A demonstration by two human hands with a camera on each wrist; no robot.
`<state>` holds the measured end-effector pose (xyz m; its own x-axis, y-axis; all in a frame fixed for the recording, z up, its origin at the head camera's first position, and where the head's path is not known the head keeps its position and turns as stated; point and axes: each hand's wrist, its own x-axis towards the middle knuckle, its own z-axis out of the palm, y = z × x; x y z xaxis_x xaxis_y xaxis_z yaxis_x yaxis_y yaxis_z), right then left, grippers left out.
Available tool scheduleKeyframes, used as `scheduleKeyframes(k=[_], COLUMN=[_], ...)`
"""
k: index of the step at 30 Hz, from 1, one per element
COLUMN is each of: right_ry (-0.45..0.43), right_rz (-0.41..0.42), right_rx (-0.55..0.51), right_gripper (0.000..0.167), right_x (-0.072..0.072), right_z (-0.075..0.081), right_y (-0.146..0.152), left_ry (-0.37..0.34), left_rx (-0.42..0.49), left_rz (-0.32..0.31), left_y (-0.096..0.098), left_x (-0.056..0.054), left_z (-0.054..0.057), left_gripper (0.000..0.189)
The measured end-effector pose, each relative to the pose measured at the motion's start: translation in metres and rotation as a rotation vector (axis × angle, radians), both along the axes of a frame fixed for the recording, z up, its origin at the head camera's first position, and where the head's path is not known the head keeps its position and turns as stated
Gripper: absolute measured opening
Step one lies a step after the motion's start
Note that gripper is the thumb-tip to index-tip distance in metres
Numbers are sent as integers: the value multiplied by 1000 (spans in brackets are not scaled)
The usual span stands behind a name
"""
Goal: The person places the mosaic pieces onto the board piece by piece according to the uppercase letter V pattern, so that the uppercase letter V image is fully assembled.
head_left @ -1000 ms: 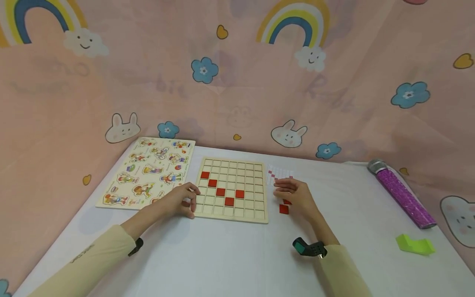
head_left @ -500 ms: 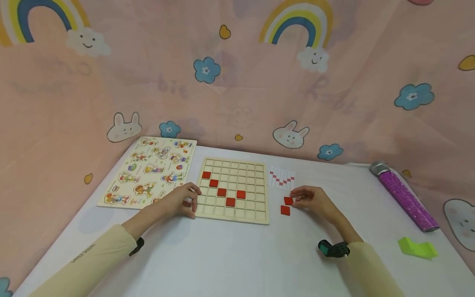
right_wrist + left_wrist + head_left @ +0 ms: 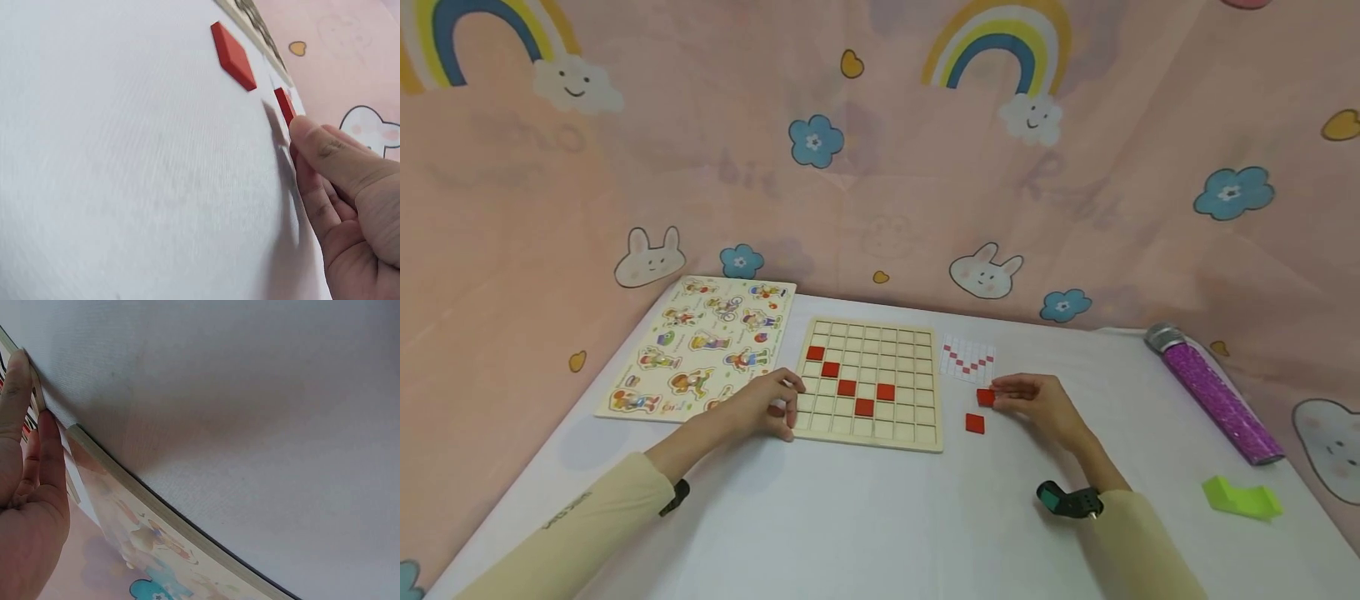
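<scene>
Head view, right hand: my right hand (image 3: 1037,402) is pinching a red tile (image 3: 986,397) at its edge, fingers closed together on it, just right of the grid board (image 3: 868,383).
Head view, tile look: it is showing as a small flat red square, sitting just above the white worktop (image 3: 865,517); I cannot tell whether it is touching.
Head view, second tile: another red tile (image 3: 974,423) is lying flat on the worktop, near the first and closer to me.
Head view, board: five red squares are sitting in the wooden grid, forming a V-like line.
Head view, left hand: my left hand (image 3: 767,404) is resting on the board's left edge, fingers curled against it.
Head view, surroundings: a pattern card (image 3: 967,359), a picture puzzle (image 3: 703,346), a purple tube (image 3: 1213,396) and a green block (image 3: 1240,497) are lying around.
Left wrist view: my fingers (image 3: 15,394) are lying straight along the board edge (image 3: 40,400).
Right wrist view: my thumb (image 3: 331,156) is pressing the held tile (image 3: 285,106); the loose tile (image 3: 233,55) is lying apart.
</scene>
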<state>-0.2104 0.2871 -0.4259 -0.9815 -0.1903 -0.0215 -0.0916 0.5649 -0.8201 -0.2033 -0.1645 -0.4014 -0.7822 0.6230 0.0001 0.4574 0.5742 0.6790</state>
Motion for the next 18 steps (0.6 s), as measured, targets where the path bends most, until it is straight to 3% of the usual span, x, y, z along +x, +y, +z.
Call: scheduleKeyframes(k=[18], right_ry=[16], right_rz=[-129], right_rx=[1], right_gripper=[39], right_x=[0], right_z=[6], right_y=[-31], left_ry=[2], left_rx=[-5], left_rz=[1], left_y=[0], left_x=[-1], left_z=[-2], left_gripper=[23])
